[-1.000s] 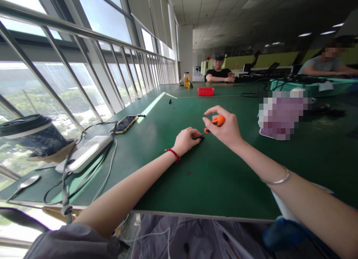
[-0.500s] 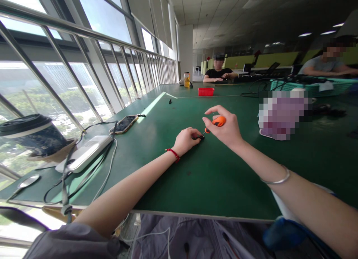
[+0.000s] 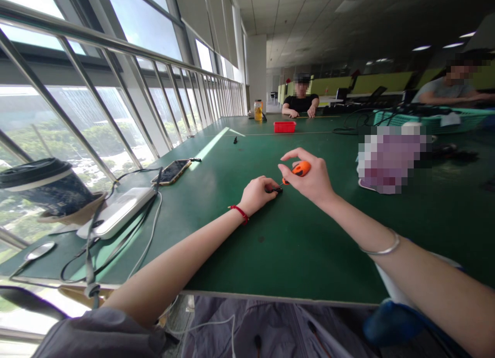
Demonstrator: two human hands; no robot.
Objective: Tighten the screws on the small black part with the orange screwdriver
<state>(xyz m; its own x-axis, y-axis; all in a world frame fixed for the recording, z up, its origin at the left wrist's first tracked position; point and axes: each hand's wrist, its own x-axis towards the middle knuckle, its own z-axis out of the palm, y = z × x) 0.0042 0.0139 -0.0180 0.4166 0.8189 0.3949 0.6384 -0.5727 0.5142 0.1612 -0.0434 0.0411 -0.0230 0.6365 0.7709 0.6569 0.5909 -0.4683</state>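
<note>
Near the middle of the green table (image 3: 247, 260), my left hand (image 3: 254, 197) is closed around a small black part (image 3: 277, 189), pressing it on the tabletop. The fingers cover much of that part, so its kind cannot be made out. A screwdriver (image 3: 301, 168) with an orange and black handle sits in my right hand (image 3: 316, 179). Its handle rests against the palm, while the thumb and index finger are spread apart in front. The screwdriver's thin shaft slants down to the left, its tip at the black part beside my left fingertips.
Left are a phone (image 3: 172, 171), a white power strip (image 3: 126, 212) with cables and a lidded cup (image 3: 46, 185). A small black piece (image 3: 235, 140), a red tray (image 3: 284, 127) and a jar (image 3: 258, 111) lie farther off. Right stands a teal basket (image 3: 433, 122). Two people sit beyond.
My right hand and the screwdriver handle have shifted very slightly left. My left hand stays put. The person at the far end has moved their hands.
</note>
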